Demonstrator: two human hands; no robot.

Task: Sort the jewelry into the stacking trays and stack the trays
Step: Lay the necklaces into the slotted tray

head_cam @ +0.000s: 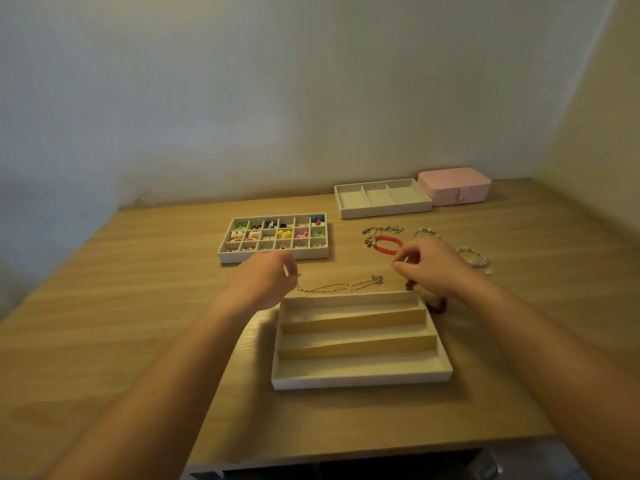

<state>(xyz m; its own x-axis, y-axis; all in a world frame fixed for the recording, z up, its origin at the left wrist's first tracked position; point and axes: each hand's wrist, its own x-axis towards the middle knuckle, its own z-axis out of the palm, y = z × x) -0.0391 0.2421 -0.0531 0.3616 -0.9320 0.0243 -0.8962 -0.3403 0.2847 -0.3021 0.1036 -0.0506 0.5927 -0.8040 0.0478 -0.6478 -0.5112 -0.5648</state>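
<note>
Forearms [166, 375] flank a tray [360, 377] on wood table [104, 306] (pale walls [242, 98] behind).

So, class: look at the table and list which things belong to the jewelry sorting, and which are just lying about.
For the job:
necklace, red bracelet, silver bracelets, pearl bracelet, dark beads, slotted tray, grid tray, back tray.

Lying about:
pink box, shut, by the wall.
</note>
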